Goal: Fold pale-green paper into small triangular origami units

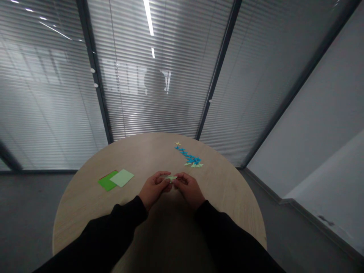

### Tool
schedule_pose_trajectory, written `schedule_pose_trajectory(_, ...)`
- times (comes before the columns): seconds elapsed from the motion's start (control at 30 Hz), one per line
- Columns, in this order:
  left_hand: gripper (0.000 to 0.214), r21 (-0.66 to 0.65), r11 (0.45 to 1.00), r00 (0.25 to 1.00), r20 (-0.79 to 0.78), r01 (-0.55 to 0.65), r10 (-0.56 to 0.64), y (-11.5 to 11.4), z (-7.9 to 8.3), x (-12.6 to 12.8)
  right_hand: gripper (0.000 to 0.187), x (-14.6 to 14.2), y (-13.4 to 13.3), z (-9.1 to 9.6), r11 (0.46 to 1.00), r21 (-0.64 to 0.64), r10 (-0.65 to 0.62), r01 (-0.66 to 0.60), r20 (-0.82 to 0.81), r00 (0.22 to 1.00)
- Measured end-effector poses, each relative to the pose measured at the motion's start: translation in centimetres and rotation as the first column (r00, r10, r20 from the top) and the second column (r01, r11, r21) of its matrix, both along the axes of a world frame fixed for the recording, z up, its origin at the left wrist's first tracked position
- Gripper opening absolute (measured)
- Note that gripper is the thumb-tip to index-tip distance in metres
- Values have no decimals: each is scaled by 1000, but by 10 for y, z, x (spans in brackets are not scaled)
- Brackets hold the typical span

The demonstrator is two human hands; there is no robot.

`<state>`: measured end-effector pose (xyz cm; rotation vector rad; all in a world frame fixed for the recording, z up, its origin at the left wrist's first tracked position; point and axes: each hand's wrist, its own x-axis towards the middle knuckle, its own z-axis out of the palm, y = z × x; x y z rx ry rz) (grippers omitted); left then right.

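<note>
My left hand (155,189) and my right hand (188,188) meet over the middle of a round wooden table (85,212). Both pinch a small pale green folded paper piece (171,177) between their fingertips, a little above the tabletop. Both forearms are in black sleeves. Beyond the hands lies a row of several blue folded paper pieces (189,155), with a few pale green ones (195,164) at its near end and a small yellowish star-shaped piece (178,143) at its far end.
To the left lie a pale green paper square (122,177) and a darker green square (106,182), overlapping. Glass walls with closed blinds (159,76) stand behind the table. Grey floor surrounds it.
</note>
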<state>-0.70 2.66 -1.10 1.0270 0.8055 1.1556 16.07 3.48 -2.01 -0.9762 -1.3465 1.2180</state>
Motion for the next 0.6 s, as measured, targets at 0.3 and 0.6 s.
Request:
schedule_pose_trajectory(0.3, 46, 8, 1000, 1000, -21, 12, -12, 0, -1, 0, 28, 1, 0, 2, 997, -71, 3, -8, -73, 997)
schedule_pose_trajectory(0.6, 42, 94, 995, 995, -91, 40, -31, 1, -5, -2, 30, 1, -2, 3, 998, -59, -7, 5, -40, 999)
